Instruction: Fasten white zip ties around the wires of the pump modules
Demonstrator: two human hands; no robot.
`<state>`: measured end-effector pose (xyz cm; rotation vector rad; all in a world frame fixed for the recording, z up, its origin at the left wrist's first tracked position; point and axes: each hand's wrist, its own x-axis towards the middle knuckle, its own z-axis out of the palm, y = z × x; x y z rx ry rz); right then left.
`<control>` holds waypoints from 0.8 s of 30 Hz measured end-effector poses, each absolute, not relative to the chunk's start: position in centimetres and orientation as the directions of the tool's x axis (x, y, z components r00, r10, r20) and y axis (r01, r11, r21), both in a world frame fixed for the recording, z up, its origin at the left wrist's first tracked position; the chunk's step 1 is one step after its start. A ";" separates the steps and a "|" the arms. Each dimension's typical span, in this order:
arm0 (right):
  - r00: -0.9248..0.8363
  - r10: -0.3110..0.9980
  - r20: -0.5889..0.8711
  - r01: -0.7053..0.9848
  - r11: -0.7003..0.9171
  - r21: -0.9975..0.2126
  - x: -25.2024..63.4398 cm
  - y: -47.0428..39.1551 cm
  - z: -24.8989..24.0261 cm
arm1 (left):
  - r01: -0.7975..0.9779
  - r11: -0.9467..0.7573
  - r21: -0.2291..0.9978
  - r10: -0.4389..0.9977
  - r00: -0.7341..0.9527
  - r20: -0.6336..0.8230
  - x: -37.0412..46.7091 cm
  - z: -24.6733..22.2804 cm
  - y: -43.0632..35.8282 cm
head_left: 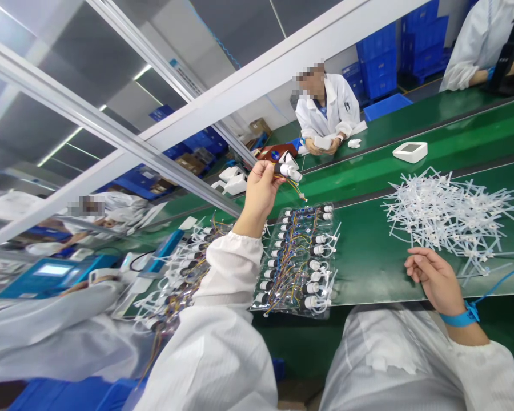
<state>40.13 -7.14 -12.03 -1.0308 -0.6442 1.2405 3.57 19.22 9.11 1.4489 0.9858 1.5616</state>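
My left hand point(262, 191) is raised above the green bench, its fingers closed on a black and white cylindrical part point(288, 170) with thin coloured wires hanging down. Below it lies a clear plastic tray point(297, 294) with rows of similar wired parts, several with white tubes at the right side. My right hand point(436, 277) hovers over or rests at the bench's front edge, fingers curled loosely, and I cannot make out anything in them. Just beyond it spreads a big pile of thin white tubes point(445, 214). A blue band circles the right wrist.
A white device with a grey screen point(410, 152) lies beyond the pile. Another wired batch point(188, 268) and a blue machine point(53, 274) stand at the left. People in white coats sit across and to the left. A metal frame point(175, 165) crosses overhead.
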 end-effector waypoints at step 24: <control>0.238 0.964 -0.115 -0.442 0.002 -0.897 39.9 -7.0 -12.5 | 0.052 -0.332 0.942 0.846 0.457 0.273 14.1 12.7 17.6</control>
